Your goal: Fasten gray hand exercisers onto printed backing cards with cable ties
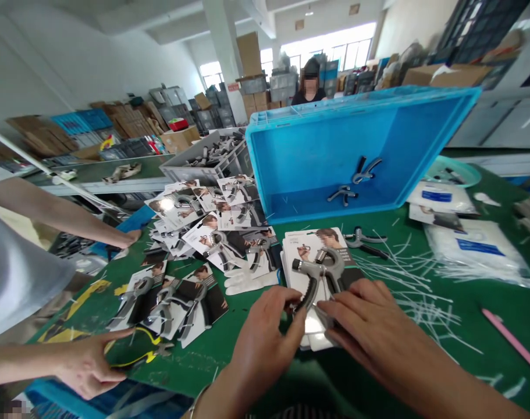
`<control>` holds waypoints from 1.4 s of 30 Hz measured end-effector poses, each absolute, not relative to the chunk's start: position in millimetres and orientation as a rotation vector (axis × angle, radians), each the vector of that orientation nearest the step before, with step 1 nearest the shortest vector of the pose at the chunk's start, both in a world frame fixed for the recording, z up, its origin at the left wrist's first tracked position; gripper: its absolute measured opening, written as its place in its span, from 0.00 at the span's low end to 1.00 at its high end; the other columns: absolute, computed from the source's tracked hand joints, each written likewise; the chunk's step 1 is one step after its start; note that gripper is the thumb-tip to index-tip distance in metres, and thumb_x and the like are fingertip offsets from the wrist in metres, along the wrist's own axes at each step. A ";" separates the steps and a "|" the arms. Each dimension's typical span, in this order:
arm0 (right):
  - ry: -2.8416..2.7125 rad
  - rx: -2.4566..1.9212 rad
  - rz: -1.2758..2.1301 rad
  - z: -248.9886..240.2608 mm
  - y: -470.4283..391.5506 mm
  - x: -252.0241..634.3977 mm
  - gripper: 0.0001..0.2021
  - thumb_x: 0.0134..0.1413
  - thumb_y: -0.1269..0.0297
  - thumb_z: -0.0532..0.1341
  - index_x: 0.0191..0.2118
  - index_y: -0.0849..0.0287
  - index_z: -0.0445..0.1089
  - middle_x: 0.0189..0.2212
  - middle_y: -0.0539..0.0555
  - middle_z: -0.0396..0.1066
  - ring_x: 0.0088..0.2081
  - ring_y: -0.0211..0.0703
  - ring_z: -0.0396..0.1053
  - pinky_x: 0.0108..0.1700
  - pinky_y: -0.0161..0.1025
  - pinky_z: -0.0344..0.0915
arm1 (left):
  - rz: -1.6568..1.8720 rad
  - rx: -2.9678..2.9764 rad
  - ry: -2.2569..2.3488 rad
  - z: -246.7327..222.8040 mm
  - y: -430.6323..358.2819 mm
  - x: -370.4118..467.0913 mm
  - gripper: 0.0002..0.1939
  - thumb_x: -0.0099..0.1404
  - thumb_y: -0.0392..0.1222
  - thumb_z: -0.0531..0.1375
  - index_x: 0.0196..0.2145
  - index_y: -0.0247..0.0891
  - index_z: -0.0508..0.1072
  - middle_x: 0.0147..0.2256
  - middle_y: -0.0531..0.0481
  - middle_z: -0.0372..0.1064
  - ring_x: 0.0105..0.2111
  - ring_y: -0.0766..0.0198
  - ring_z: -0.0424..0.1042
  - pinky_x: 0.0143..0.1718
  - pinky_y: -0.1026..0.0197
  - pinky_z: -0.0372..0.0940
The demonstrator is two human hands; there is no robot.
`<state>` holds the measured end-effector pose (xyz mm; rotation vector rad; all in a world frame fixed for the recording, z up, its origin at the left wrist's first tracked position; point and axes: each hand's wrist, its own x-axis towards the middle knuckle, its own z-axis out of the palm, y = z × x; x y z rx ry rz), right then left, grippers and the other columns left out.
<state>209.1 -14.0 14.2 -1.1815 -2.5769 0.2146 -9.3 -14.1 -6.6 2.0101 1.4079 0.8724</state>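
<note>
A grey and black hand grip strengthener (pixel 333 269) lies on a stack of printed cards (pixel 293 243) in front of me. My left hand (pixel 265 331) holds its left handle between thumb and fingers. My right hand (pixel 373 323) is closed at the lower end of the other handle, its fingertips partly hiding that handle and the card edge. Thin white zip ties (pixel 415 282) lie scattered to the right of the stack. Another hand grip strengthener (pixel 367 240) rests on the green table just behind them.
A blue crate (pixel 321 163) on its side holds two grip strengtheners. Carded grip strengtheners (pixel 221 247) are heaped left, before a full grey bin (pixel 221 169). A co-worker's hand (pixel 88 361) holds yellow-handled pliers (pixel 146 349). Plastic bags (pixel 478 247) and a pink stick (pixel 511 337) lie right.
</note>
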 end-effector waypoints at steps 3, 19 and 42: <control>-2.606 -1.221 -0.073 13.7 -10.1 207.9 0.03 0.59 0.70 0.60 0.38 0.59 0.72 0.34 0.58 0.71 0.38 0.54 0.60 0.41 0.51 0.52 | 0.908 1.818 1.282 -12.5 -14.2 -20.6 0.10 0.70 0.42 0.58 0.47 0.43 0.74 0.44 0.48 0.76 0.45 0.59 0.74 0.49 0.56 0.66; -2.333 -1.098 0.701 23.3 -5.6 218.1 0.06 0.66 0.67 0.58 0.41 0.53 0.72 0.38 0.53 0.73 0.43 0.47 0.65 0.43 0.44 0.64 | 1.111 1.705 1.140 -29.9 0.9 -12.6 0.02 0.65 0.38 0.64 0.36 0.39 0.78 0.34 0.50 0.73 0.36 0.63 0.72 0.40 0.61 0.65; -2.514 -1.105 0.328 28.8 16.7 227.7 0.10 0.67 0.64 0.56 0.34 0.56 0.72 0.32 0.54 0.72 0.38 0.48 0.63 0.43 0.47 0.55 | 1.140 1.804 1.103 -19.3 7.6 6.9 0.02 0.64 0.38 0.65 0.36 0.39 0.78 0.33 0.51 0.74 0.35 0.64 0.73 0.39 0.62 0.65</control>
